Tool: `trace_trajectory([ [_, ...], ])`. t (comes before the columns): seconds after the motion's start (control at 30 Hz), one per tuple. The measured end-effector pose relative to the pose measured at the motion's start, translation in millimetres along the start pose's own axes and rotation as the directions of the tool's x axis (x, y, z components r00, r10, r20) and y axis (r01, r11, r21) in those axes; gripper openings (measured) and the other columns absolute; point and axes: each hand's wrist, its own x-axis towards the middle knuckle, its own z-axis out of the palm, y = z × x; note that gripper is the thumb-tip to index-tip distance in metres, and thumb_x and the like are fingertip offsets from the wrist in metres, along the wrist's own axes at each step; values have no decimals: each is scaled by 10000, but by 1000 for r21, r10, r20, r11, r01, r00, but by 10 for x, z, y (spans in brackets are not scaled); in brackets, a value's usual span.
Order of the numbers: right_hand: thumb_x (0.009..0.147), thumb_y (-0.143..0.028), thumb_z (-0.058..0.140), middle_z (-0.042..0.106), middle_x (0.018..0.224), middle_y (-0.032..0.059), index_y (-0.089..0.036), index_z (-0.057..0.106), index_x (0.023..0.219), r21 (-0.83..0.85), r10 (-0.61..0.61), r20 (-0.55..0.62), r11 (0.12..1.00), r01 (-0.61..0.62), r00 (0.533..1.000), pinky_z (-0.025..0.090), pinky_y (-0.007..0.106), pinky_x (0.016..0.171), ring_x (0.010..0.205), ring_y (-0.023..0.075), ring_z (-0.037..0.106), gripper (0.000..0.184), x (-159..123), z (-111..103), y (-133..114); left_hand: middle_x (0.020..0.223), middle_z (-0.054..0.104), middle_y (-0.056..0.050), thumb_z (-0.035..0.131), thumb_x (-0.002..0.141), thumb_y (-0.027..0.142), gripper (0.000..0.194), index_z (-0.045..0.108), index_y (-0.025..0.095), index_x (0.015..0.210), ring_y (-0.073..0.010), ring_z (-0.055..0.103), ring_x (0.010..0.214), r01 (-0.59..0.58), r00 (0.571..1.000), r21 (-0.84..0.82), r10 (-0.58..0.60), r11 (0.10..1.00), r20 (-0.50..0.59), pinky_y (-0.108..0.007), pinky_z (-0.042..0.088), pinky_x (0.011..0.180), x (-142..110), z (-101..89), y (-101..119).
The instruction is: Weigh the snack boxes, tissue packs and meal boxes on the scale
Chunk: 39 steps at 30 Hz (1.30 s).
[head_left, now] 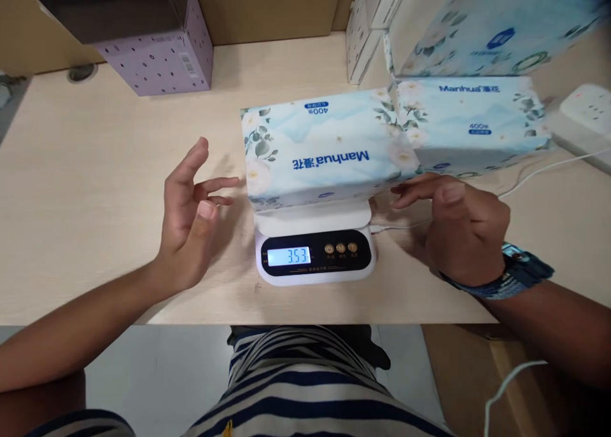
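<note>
A blue-and-white tissue pack (pixel 324 147) printed "Manhua" lies on a small white kitchen scale (pixel 314 246), whose lit display reads 353. My left hand (pixel 191 224) hovers just left of the pack, fingers spread and holding nothing. My right hand (pixel 456 224) is at the pack's right end, fingers stretched toward its lower corner, empty; a blue watch is on that wrist. Whether the fingertips touch the pack is unclear.
Two more tissue packs (pixel 470 122) are stacked at the back right. A purple dotted box (pixel 160 58) stands at the back left. A white power strip (pixel 585 116) with a thin cable lies at the right edge. White boxes (pixel 367 27) stand behind. The wooden desk (pixel 86 170) ends near my striped shirt.
</note>
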Motion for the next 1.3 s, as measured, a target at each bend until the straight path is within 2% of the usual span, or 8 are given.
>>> trace_trajectory([
  [0.2,1157,-534,522,797,814,15,-341,794,844,28,5,-9,1000,-5,1000,685,474,915,1057,279,851,457,-6,0,-41,1873,326,100,521,1173,564,519,433,395,1655,-271,638,1480,-43,999,-36,44,998,23,-442,637,1048,4,-7,-78],
  [0.3,1152,-555,517,799,823,27,-329,791,840,34,2,4,999,-2,1000,690,512,924,1036,294,852,473,-4,6,-46,1859,366,104,524,1172,550,515,460,418,1666,-216,696,1375,-145,989,-50,146,988,9,-375,655,1006,6,-5,-112],
  [0.5,1145,-460,545,803,851,30,-332,784,880,34,-19,9,999,19,1000,676,489,902,1006,286,842,380,28,0,-17,1887,315,104,553,1144,575,469,507,575,1610,-265,670,1450,9,1000,27,-8,1000,-28,-457,637,1121,-14,-24,32],
  [0.67,1106,-307,571,803,853,45,-326,779,951,5,-201,63,980,201,978,638,442,755,862,263,821,261,33,-95,-18,1866,352,97,573,1130,616,565,455,492,1669,-253,694,1390,-166,986,52,166,985,-6,-415,661,1061,18,-19,-106],
  [0.83,1146,-535,474,744,759,53,-292,756,933,-180,-263,168,939,292,950,556,373,608,691,221,739,429,114,-165,-6,1865,345,52,573,1120,628,560,466,500,1655,-257,710,1357,-166,985,121,169,979,-14,-451,663,1044,54,-21,-95],
  [1.0,1083,-622,626,769,787,30,-305,764,1074,-288,-160,195,934,213,968,555,342,659,684,191,713,346,104,-179,-57,1213,736,-14,564,1130,599,405,606,406,1483,-155,736,853,-243,970,173,236,955,59,-386,618,791,81,-61,5],
  [1.17,957,-623,810,803,852,36,-329,754,978,-336,21,217,940,54,976,584,385,776,781,222,749,299,73,-184,-85,852,652,-11,455,1119,742,567,714,245,1203,-182,677,774,-446,894,426,378,787,238,-338,516,684,167,-97,-22],
  [1.3,976,-618,786,762,736,-3,-305,711,912,-320,-47,235,939,123,971,527,344,608,658,193,718,328,86,-154,-95,748,623,0,428,1135,698,508,679,256,1103,-160,571,622,-527,850,500,421,687,317,-306,396,553,203,-110,23],
])
